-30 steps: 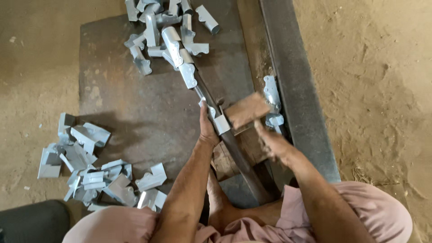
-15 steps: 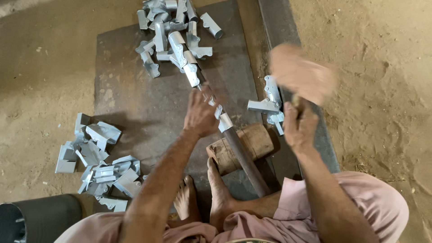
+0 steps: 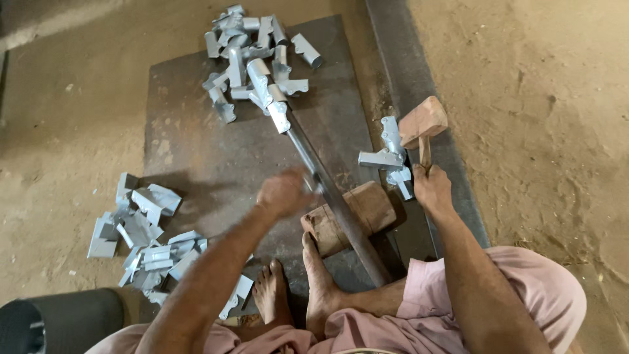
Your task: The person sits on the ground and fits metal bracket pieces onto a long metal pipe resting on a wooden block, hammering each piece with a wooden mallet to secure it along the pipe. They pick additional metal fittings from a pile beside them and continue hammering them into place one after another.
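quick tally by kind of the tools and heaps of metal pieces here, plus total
wooden mallet: 1
wooden block: 1
long metal rod: 1
heaps of grey metal pieces: 3, top, left, by the right hand
total: 6

packages: none | labels: none | signs: none | screens: none

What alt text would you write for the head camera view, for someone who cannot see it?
Seen from above, a seated person's right hand grips a wooden mallet while the blurred left hand hovers by a long metal rod lying across a wooden block. Piles of grey sheet-metal pieces lie on a dark steel plate and the sandy floor.
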`<move>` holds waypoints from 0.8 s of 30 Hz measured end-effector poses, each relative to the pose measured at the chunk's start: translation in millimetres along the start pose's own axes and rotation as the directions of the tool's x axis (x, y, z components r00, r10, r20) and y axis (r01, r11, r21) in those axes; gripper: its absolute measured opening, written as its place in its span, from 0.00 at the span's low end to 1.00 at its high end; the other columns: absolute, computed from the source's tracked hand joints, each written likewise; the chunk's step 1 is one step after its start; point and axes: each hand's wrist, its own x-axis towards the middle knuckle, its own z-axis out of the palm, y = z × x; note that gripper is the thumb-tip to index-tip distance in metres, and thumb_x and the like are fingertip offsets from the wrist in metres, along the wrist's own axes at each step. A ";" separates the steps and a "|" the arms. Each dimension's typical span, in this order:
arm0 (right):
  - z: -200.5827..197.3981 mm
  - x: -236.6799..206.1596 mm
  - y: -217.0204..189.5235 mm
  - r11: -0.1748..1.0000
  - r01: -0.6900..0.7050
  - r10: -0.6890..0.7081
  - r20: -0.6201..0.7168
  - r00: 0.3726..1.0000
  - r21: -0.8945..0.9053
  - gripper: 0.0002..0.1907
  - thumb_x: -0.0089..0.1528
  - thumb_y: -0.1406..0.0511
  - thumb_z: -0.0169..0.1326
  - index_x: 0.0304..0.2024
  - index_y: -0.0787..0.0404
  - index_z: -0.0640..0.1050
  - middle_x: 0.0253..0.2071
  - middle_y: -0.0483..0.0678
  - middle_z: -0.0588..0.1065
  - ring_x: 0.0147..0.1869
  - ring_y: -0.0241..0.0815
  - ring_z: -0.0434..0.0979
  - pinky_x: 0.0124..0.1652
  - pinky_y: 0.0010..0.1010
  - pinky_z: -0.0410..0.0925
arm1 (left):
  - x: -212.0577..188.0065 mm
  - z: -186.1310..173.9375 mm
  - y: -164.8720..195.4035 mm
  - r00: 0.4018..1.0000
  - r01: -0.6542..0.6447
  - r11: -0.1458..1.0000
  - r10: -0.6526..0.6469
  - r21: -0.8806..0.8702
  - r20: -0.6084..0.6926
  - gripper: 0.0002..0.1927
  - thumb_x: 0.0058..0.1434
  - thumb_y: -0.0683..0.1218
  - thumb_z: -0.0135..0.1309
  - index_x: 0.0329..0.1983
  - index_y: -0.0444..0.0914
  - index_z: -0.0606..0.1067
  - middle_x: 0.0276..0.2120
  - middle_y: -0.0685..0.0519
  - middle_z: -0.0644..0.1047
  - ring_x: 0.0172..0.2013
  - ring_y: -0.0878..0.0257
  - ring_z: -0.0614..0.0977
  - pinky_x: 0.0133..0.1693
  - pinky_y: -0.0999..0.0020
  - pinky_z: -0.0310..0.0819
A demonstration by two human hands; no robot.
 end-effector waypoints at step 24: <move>53.5 -63.4 -91.1 0.925 0.376 -0.365 0.142 0.920 -0.054 0.22 0.74 0.55 0.43 0.42 0.69 0.73 0.27 0.53 0.75 0.28 0.45 0.77 0.31 0.39 0.71 | 126.6 46.8 43.8 0.453 0.337 -0.031 -0.871 -0.941 0.191 0.50 0.64 0.77 0.31 0.69 0.32 0.62 0.65 0.34 0.67 0.65 0.38 0.68 0.63 0.47 0.60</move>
